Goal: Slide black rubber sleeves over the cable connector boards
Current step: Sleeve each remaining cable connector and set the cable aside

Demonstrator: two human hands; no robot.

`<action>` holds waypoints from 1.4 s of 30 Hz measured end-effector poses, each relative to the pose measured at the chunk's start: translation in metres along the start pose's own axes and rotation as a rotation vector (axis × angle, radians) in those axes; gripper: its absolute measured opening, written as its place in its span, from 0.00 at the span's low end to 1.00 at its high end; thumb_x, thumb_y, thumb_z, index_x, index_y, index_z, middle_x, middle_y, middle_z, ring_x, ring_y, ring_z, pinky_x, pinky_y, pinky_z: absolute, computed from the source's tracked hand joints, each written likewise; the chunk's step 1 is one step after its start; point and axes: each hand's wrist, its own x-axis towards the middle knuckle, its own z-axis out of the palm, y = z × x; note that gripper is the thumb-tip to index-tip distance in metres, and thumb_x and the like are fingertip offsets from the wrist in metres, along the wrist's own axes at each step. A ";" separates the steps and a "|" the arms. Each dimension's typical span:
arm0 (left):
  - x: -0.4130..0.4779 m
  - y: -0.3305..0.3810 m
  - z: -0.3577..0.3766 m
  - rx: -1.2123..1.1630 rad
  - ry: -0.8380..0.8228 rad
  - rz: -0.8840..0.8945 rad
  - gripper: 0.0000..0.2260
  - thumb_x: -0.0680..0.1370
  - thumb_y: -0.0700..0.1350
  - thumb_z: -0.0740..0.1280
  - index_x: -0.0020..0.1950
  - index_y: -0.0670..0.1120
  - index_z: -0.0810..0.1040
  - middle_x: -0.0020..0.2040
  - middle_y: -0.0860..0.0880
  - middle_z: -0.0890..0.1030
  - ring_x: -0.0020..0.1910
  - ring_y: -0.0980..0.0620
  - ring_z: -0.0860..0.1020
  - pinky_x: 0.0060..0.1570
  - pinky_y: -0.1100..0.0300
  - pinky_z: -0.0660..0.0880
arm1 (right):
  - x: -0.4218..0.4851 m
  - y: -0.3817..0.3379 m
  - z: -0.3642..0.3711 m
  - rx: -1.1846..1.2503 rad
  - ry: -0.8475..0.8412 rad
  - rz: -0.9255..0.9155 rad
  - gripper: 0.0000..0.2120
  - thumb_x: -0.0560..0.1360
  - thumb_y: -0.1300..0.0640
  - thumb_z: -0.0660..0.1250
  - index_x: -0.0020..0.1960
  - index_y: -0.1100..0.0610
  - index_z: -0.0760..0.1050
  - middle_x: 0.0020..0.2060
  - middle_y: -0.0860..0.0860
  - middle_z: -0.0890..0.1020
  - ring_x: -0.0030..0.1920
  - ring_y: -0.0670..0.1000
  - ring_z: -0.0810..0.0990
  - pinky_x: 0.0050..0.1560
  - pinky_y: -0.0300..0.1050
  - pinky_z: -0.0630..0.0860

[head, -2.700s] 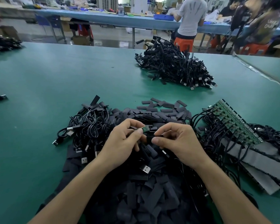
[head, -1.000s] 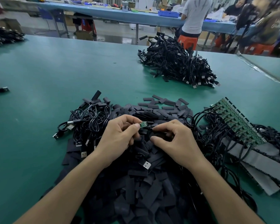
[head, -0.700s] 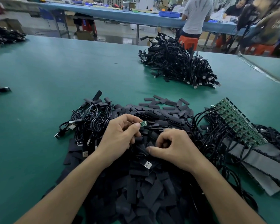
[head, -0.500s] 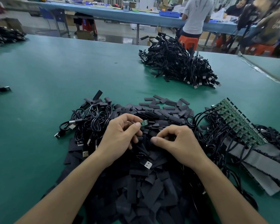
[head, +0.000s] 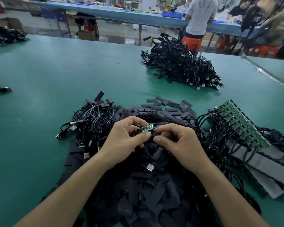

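My left hand (head: pixel 124 141) pinches a small green connector board (head: pixel 147 128) between thumb and fingers, its cable trailing down into the heap. My right hand (head: pixel 177 141) is just right of the board, thumb and forefinger pinching a black rubber sleeve (head: pixel 156 131) at the board's free end. Both hands hover over a big heap of loose black sleeves (head: pixel 143 185). A row of green boards (head: pixel 243 123) with cables lies to the right.
Black USB cables (head: pixel 92 122) lie tangled left of my hands. A pile of sleeved cables (head: pixel 180 66) sits at the far side of the green table (head: pixel 47 76). Grey strips (head: pixel 261 163) lie at the right. People work at a blue bench behind.
My right hand dipped into the sleeve heap, then came back up beside the board with a sleeve in its fingertips. My left hand kept holding the board in place.
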 end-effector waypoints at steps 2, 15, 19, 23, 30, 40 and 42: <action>0.001 0.000 0.001 -0.012 -0.001 0.000 0.09 0.75 0.40 0.75 0.48 0.53 0.80 0.34 0.50 0.83 0.28 0.56 0.78 0.26 0.67 0.70 | -0.001 0.001 0.000 -0.067 -0.009 -0.027 0.16 0.66 0.54 0.81 0.51 0.44 0.82 0.39 0.44 0.82 0.37 0.41 0.78 0.41 0.34 0.74; 0.002 -0.003 0.000 0.051 0.056 0.011 0.09 0.81 0.40 0.66 0.51 0.52 0.84 0.36 0.53 0.84 0.29 0.59 0.77 0.24 0.67 0.71 | 0.001 -0.001 0.000 -0.144 0.188 -0.097 0.11 0.68 0.58 0.78 0.50 0.53 0.85 0.42 0.44 0.84 0.44 0.40 0.82 0.46 0.30 0.74; 0.002 -0.003 -0.001 0.054 0.023 -0.002 0.08 0.80 0.40 0.68 0.52 0.51 0.83 0.36 0.52 0.84 0.28 0.59 0.76 0.24 0.68 0.70 | 0.002 -0.001 0.002 -0.140 0.195 -0.098 0.11 0.67 0.60 0.78 0.49 0.53 0.85 0.41 0.44 0.83 0.43 0.40 0.81 0.44 0.28 0.73; 0.002 -0.003 -0.001 0.032 0.025 -0.003 0.05 0.79 0.39 0.69 0.49 0.49 0.82 0.36 0.51 0.84 0.27 0.59 0.75 0.23 0.68 0.68 | 0.002 0.001 0.002 -0.157 0.188 -0.084 0.10 0.67 0.61 0.78 0.48 0.54 0.85 0.40 0.45 0.83 0.43 0.39 0.81 0.44 0.28 0.73; 0.002 -0.004 -0.002 0.026 0.045 -0.010 0.06 0.80 0.39 0.68 0.48 0.49 0.83 0.34 0.51 0.83 0.28 0.59 0.75 0.23 0.68 0.69 | 0.001 0.000 0.001 -0.193 0.157 -0.077 0.11 0.68 0.61 0.78 0.49 0.55 0.85 0.41 0.45 0.82 0.44 0.40 0.81 0.46 0.27 0.73; 0.002 -0.005 -0.003 0.044 0.033 -0.012 0.09 0.79 0.40 0.69 0.46 0.53 0.85 0.34 0.51 0.83 0.28 0.60 0.76 0.24 0.68 0.69 | 0.001 0.001 0.001 -0.207 0.103 -0.055 0.12 0.69 0.58 0.77 0.53 0.54 0.85 0.44 0.44 0.82 0.47 0.39 0.81 0.49 0.28 0.72; 0.002 -0.005 -0.003 0.050 0.032 -0.011 0.08 0.79 0.40 0.69 0.46 0.52 0.85 0.34 0.51 0.83 0.28 0.60 0.76 0.24 0.68 0.70 | 0.001 0.001 0.001 -0.193 0.087 -0.052 0.11 0.70 0.59 0.77 0.52 0.54 0.85 0.44 0.45 0.82 0.45 0.40 0.81 0.48 0.28 0.73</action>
